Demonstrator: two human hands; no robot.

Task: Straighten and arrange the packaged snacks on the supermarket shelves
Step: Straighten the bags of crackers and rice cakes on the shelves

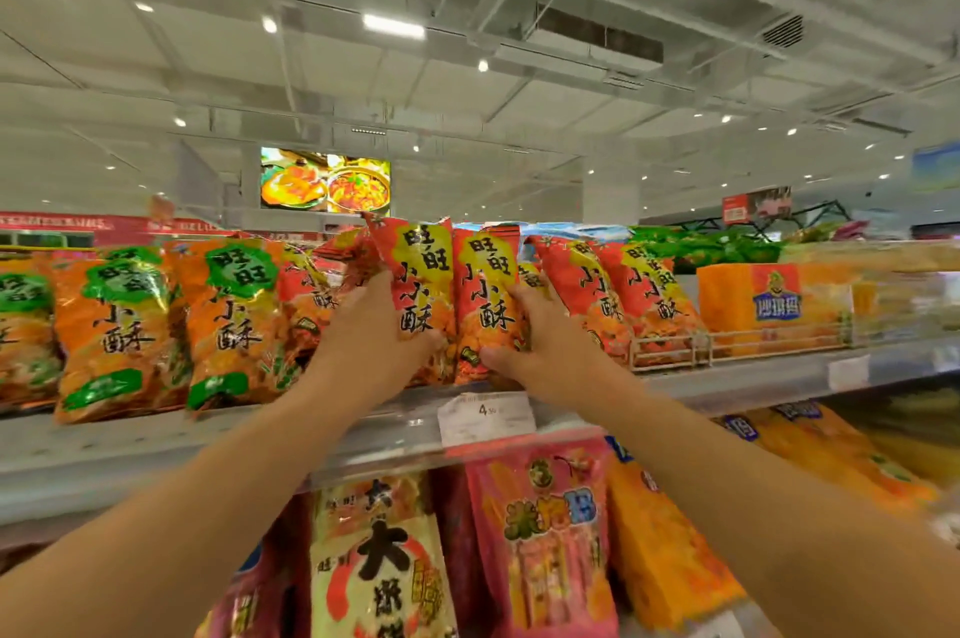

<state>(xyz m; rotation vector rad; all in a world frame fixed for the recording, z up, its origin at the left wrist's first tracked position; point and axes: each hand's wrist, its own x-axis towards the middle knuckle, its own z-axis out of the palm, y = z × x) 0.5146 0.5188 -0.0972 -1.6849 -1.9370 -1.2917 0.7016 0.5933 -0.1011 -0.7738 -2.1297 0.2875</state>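
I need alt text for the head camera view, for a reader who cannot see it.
A person's left hand and right hand each grip a red snack bag standing on the top shelf. Orange bags stand to the left.

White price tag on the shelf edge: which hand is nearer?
Right. The right hand grips a red snack bag just above the price tag; the left hand is up-left.
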